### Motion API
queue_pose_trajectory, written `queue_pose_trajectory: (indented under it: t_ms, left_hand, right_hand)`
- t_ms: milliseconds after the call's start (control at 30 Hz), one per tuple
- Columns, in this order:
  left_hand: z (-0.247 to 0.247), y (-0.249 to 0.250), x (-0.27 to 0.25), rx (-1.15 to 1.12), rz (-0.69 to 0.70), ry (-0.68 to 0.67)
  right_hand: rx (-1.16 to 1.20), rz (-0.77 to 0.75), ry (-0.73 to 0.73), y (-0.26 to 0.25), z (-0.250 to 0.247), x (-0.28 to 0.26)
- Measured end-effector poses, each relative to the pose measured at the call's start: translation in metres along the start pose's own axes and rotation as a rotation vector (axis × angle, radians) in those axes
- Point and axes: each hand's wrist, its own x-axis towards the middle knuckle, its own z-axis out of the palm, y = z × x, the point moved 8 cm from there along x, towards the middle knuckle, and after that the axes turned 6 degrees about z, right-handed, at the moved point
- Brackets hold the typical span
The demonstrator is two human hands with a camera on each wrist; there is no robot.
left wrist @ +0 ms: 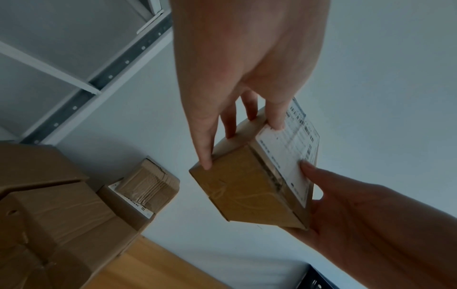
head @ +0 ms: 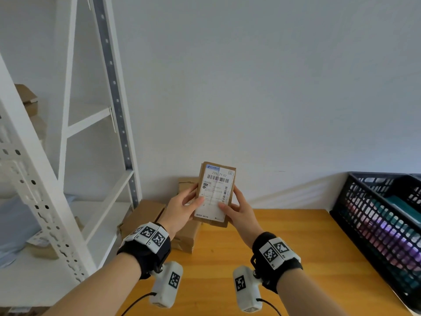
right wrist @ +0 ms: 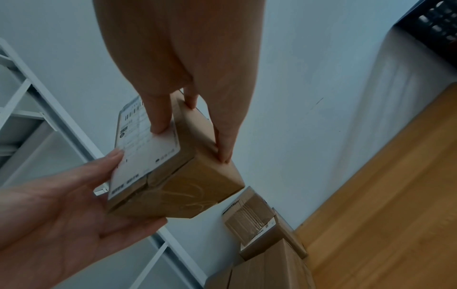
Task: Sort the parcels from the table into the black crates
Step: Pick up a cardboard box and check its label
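Note:
A small brown cardboard parcel [head: 216, 190] with a white shipping label is held up above the wooden table [head: 307, 258], label facing me. My left hand [head: 184, 207] grips its left side, thumb on the label and fingers behind. My right hand [head: 237, 207] grips the right side the same way. The left wrist view shows the parcel [left wrist: 249, 195] from below, and so does the right wrist view of the parcel [right wrist: 178, 185]. A black crate [head: 382, 224] stands at the table's right edge with coloured items inside.
More brown parcels [head: 145, 215] are stacked at the table's back left corner by the wall. A white metal shelf rack [head: 68, 179] stands to the left with boxes on it. A second black crate [head: 415, 179] shows behind the first.

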Motion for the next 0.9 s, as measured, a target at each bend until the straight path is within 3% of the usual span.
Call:
queue_pose_trajectory:
  t_ms: [467, 900]
  left_hand:
    - [0.031, -0.014, 0.008, -0.028, -0.024, -0.205]
    - [0.185, -0.033, -0.011, -0.098, -0.062, -0.646]
  right_hand:
    - [-0.034, 0.015, 0.186, 0.006, -0.024, -0.025]
    - [0.031, 0.091, 0.596, 0.043, -0.137, -0.131]
